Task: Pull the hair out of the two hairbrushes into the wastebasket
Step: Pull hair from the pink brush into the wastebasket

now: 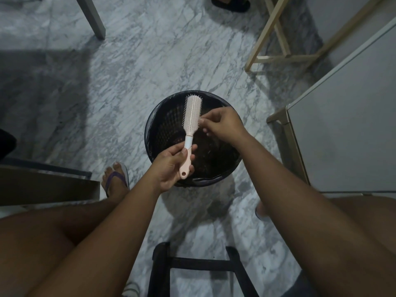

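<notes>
A pink hairbrush [192,113] with a white collar is held over the black wastebasket [159,123] on the marble floor. My left hand [171,166] grips its handle from below, bristle head pointing away from me. My right hand [222,124] is at the right edge of the bristles with fingertips pinched together; any hair between them is too fine to see. A dark mass lies inside the basket under my hands. Only one brush is in view.
A grey cabinet [342,125] stands at the right, a wooden frame [276,56] behind it. A black stool frame [199,264] is between my knees. A table leg [92,16] rises at the back left. My foot in a purple sandal [115,179] rests left of the basket.
</notes>
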A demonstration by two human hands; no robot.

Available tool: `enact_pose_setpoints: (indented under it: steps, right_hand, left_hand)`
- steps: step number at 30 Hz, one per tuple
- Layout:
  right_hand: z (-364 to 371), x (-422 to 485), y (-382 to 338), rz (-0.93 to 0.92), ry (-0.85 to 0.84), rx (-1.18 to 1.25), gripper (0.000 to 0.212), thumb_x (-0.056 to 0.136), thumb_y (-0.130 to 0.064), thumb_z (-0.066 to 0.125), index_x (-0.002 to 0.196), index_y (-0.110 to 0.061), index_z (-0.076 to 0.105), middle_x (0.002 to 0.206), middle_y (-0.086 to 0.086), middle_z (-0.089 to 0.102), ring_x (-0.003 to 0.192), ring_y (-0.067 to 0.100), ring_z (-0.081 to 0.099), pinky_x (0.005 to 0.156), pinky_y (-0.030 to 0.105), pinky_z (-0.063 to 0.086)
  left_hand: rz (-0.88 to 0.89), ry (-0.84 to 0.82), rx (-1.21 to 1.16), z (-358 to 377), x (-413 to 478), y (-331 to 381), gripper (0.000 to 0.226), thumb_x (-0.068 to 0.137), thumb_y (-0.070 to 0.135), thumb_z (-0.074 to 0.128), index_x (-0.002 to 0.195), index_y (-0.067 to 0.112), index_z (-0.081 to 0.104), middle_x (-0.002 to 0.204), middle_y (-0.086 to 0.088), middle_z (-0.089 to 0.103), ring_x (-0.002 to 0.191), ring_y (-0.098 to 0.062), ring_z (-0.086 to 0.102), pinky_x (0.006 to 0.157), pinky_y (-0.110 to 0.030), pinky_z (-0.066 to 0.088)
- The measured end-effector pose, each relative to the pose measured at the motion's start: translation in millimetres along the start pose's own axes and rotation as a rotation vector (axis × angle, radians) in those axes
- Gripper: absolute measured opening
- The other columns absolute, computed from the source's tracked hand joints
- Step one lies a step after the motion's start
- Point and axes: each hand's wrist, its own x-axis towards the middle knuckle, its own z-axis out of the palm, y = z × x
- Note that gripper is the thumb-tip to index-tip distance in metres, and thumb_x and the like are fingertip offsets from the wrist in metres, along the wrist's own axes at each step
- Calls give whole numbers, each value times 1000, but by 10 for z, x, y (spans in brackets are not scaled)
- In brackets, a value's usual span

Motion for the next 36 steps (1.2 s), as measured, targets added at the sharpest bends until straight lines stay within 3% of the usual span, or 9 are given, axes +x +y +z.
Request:
enact_pose_setpoints:
  steps: [6, 9, 12, 15, 17, 21, 28, 32, 36]
  right_hand:
    - [-102, 153, 322, 202, 94, -258, 11, 89, -10, 62, 92, -11, 72, 94, 12, 75, 85, 25, 71, 82, 46, 61]
    - [-29, 107, 211, 225, 11, 54, 32, 98, -11, 55, 130, -11, 59, 119, 11, 68, 94, 22, 68, 77, 39, 60]
    - [68, 95, 95, 161, -82, 267, 37, 101, -38, 50, 132, -19, 57, 126, 4, 65, 108, 20, 66, 80, 41, 62]
    - [102, 88, 119, 62, 25, 128, 46, 99, -37, 57, 134, -7, 59, 113, 9, 71, 85, 12, 69, 57, 25, 59]
    - [103, 73, 181, 47, 71, 101, 39, 97, -36, 61, 108, -1, 73, 88, 11, 75, 61, 8, 66, 49, 21, 52]
    - [89, -4, 325, 64, 97, -49, 47, 97, -42, 58, 74, -4, 72, 59, 4, 67, 47, 8, 57, 54, 18, 46]
    - [62, 67, 461, 198, 62, -222, 32, 101, -25, 54, 124, -5, 64, 118, 14, 69, 107, 27, 66, 90, 31, 50]
    - [70, 108, 72, 102, -74, -24, 109, 69, -50, 85, 155, -16, 28, 138, 2, 57, 110, 11, 65, 88, 30, 58]
    - [-38, 145, -150, -77, -27, -393, 85, 59, -40, 94, 131, -9, 63, 128, 5, 68, 102, 8, 68, 86, 19, 51]
  left_hand:
    - [-3, -7, -31, -6, -1, -8, 32, 99, 5, 49, 130, 3, 56, 117, -6, 68, 80, -14, 60, 61, -28, 52]
    - [-27, -5, 25, 19, 5, -38, 33, 99, 3, 48, 131, 0, 54, 116, -8, 69, 78, -14, 61, 58, -29, 52]
    - [-55, -8, 73, 28, -3, -64, 32, 99, 2, 48, 131, 0, 54, 113, -9, 70, 77, -15, 62, 58, -30, 53]
    - [-32, 7, 48, 13, -11, -66, 33, 99, 2, 48, 131, 1, 54, 113, -9, 70, 76, -15, 63, 57, -30, 53]
    - [-7, 28, 39, 6, -3, -67, 33, 99, 2, 48, 131, 2, 55, 115, -10, 69, 77, -15, 62, 57, -29, 52]
    - [12, 73, 45, -11, 7, -75, 33, 98, 3, 49, 130, 2, 56, 121, -12, 66, 79, -16, 60, 56, -28, 51]
    - [14, 67, 8, 5, 16, 21, 30, 99, 3, 49, 128, 2, 56, 118, -9, 68, 79, -14, 61, 57, -28, 52]
    - [-12, 68, 43, 58, 9, -44, 25, 99, 3, 50, 122, 3, 59, 117, -10, 67, 78, -14, 61, 57, -29, 51]
    - [-17, 59, 47, 68, 1, -60, 25, 99, 2, 50, 121, 3, 59, 115, -10, 68, 78, -15, 61, 57, -30, 51]
